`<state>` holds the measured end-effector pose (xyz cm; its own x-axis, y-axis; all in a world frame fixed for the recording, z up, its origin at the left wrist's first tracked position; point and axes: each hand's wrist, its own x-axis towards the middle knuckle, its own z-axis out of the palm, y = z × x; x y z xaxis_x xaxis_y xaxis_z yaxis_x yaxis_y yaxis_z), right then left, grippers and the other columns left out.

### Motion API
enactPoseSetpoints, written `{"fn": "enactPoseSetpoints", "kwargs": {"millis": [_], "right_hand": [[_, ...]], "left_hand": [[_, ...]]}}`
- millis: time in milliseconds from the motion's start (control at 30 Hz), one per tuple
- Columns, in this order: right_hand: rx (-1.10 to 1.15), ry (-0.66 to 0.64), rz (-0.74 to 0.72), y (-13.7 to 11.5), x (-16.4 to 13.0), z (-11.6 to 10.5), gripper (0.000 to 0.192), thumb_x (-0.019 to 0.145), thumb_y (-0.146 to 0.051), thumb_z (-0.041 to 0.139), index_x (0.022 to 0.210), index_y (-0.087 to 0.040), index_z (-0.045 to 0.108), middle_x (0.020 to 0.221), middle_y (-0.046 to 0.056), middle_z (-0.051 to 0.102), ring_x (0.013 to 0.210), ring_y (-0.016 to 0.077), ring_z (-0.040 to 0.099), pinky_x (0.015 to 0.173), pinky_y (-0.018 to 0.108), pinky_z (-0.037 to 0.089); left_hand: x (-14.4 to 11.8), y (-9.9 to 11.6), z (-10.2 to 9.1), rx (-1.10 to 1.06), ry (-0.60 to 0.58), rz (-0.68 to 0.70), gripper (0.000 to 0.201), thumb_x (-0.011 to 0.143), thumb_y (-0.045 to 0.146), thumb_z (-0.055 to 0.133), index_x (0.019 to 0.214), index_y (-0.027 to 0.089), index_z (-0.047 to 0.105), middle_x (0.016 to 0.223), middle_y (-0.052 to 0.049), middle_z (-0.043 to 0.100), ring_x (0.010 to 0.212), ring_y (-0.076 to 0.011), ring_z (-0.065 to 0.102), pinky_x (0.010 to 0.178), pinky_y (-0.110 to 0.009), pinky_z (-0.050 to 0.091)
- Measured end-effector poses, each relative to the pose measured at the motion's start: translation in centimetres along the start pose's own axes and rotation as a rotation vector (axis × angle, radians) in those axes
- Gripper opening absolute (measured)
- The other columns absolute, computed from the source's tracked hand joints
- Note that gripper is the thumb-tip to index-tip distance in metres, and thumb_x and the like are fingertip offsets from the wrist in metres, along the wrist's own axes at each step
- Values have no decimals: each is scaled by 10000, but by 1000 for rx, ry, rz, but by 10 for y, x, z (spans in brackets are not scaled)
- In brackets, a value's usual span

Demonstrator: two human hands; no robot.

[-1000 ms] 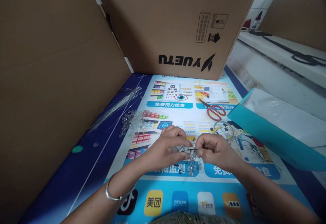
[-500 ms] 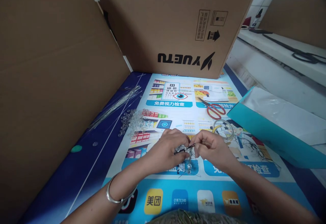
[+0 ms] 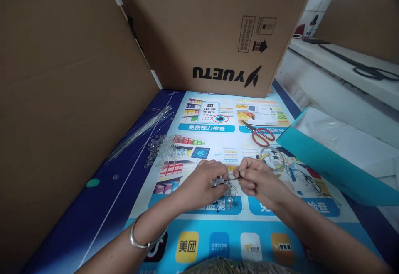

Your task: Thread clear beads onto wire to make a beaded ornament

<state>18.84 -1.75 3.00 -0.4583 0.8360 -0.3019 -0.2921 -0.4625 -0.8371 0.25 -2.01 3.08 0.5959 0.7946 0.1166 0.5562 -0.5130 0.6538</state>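
Printed mat (image 3: 199, 240), hands (image 3: 232, 182) slightly nearer, lower

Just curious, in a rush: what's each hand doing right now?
Left hand: closed on a cluster of clear beads.
Right hand: pinching a thin dark wire.

Printed mat (image 3: 199, 245) carries beads (image 3: 165, 149), wires (image 3: 140, 128), scissors (image 3: 260, 135).

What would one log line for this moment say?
left hand: holds bead cluster | right hand: pinches wire | scissors: on mat
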Motion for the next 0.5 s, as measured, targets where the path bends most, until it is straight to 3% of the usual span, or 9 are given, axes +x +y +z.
{"fn": "enactPoseSetpoints", "kwargs": {"millis": [233,500], "right_hand": [[-137,57,-128,1,3,-7,124,675,-97,550,688,-168,449,727,-31,531,388,11,336,382,178,242],[140,-43,-98,-17,-8,12,139,713,-169,563,707,-185,425,739,-31,508,417,15,212,398,179,194]], "left_hand": [[-2,-1,-7,103,52,-40,52,764,185,535,805,198,506,766,7,562,764,-164,490,743,-323,345],[4,-6,-4,144,86,-55,34,775,192,527,795,198,501,773,-1,564,792,-179,495,709,-312,351]]}}
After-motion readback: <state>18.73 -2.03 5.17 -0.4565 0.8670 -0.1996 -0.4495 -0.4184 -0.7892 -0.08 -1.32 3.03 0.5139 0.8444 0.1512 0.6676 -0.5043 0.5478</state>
